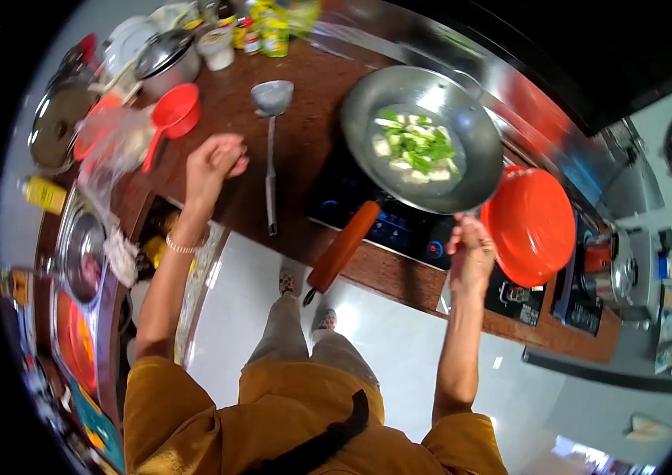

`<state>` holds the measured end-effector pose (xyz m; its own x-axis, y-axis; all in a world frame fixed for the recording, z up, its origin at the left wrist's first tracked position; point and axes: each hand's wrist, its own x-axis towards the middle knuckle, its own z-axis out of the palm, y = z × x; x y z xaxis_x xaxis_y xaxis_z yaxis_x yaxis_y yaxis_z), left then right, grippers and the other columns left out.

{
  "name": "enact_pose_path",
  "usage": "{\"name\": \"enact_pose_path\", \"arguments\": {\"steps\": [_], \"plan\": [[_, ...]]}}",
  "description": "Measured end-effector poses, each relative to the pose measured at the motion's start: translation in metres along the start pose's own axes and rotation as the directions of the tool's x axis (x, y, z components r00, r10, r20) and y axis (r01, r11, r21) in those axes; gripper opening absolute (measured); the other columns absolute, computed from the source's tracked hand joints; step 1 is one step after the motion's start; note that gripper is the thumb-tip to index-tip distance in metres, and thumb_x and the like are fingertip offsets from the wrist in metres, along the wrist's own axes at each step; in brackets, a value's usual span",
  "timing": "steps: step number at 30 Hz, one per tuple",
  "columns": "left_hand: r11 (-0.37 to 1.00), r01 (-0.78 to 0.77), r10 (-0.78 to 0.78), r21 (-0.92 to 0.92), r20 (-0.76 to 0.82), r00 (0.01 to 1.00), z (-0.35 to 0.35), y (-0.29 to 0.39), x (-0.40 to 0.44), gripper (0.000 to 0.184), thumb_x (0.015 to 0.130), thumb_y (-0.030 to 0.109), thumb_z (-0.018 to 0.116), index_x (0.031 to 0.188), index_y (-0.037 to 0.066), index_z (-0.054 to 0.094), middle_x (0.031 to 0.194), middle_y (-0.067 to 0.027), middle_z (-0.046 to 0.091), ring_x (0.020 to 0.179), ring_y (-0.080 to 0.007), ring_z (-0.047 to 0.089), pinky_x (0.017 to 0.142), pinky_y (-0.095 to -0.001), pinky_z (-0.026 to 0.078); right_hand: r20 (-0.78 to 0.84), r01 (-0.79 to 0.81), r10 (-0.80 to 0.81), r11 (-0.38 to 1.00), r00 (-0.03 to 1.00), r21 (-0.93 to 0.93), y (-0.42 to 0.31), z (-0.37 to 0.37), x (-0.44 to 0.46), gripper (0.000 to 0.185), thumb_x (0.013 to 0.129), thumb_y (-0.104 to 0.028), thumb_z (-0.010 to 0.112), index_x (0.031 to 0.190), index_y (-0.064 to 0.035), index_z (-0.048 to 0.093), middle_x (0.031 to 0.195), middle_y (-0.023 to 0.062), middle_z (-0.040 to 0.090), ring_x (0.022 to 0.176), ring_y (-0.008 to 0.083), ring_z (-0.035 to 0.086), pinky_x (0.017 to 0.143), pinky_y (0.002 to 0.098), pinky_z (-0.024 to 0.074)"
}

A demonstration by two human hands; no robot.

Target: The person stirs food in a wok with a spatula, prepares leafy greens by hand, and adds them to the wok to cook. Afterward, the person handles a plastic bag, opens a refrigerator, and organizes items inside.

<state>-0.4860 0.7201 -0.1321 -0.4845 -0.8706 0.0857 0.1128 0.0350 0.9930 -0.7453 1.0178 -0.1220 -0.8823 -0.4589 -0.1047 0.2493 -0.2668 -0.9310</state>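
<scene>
A wok (355, 119) with a brown wooden handle (344, 245) sits on the black cooktop (328, 207). Chopped green vegetables (423, 146) with pale pieces lie in clear liquid inside it. Left of the wok, my left hand (221, 154) is in the air with its fingers curled closed around nothing I can see. My right hand (472, 249) hangs by the wok's near right edge, fingers drawn together and slightly blurred. It overlaps or lies close beside a red basin (532, 226); whether it grips anything is hidden. A long-handled ladle (272, 150) rests on the counter between my left hand and the wok.
A red dipper (177, 111), a lidded pot (168, 63) and seasoning bottles (272, 32) stand at the back left. The sink (82, 245) is at far left, near a plastic bag (110, 142). A rice cooker (617, 273) stands at right beyond the basin.
</scene>
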Motion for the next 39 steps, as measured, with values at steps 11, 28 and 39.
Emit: {"name": "enact_pose_path", "arguments": {"steps": [11,28,39], "plan": [[0.853,0.468,-0.477,-0.232,-0.711,0.516,-0.215,-0.082,-0.399,0.009,0.083,0.008,0.056,0.092,0.005,0.058,0.079,-0.0026,0.061,0.066,-0.0123,0.060,0.057,-0.0255,0.051,0.653,0.673,-0.499,-0.172,0.570,-0.719,-0.008,0.040,0.090,0.029,0.081,-0.003,0.055,0.109,0.0003,0.058,0.112,0.0163,0.058,0.103,0.0274,0.054,0.088,0.0359,0.0433],[0.452,0.814,0.302,0.365,-0.921,0.245,-0.611,0.004,-0.738,0.074,0.070,-0.001,0.062,0.136,0.017,0.033,0.129,-0.0157,0.044,0.111,-0.0305,0.048,0.088,-0.0392,0.043,0.857,0.994,-0.510,-0.103,-0.077,0.028,0.133,0.342,-0.364,0.025,0.089,-0.015,0.051,0.107,-0.0002,0.060,0.105,0.0167,0.053,0.097,0.0304,0.052,0.083,0.0392,0.0419],[0.091,0.854,0.127,0.512,-0.857,0.500,-0.691,0.020,-0.741,0.036,0.069,0.003,0.063,0.105,0.008,0.062,0.116,-0.0104,0.054,0.099,-0.0311,0.053,0.087,-0.0366,0.045,0.981,0.976,-0.130,0.183,0.142,-0.117,0.185,0.346,-0.480,0.016,0.082,0.004,0.051,0.094,0.0014,0.061,0.090,0.0118,0.054,0.080,0.0241,0.055,0.065,0.0323,0.0448]]}}
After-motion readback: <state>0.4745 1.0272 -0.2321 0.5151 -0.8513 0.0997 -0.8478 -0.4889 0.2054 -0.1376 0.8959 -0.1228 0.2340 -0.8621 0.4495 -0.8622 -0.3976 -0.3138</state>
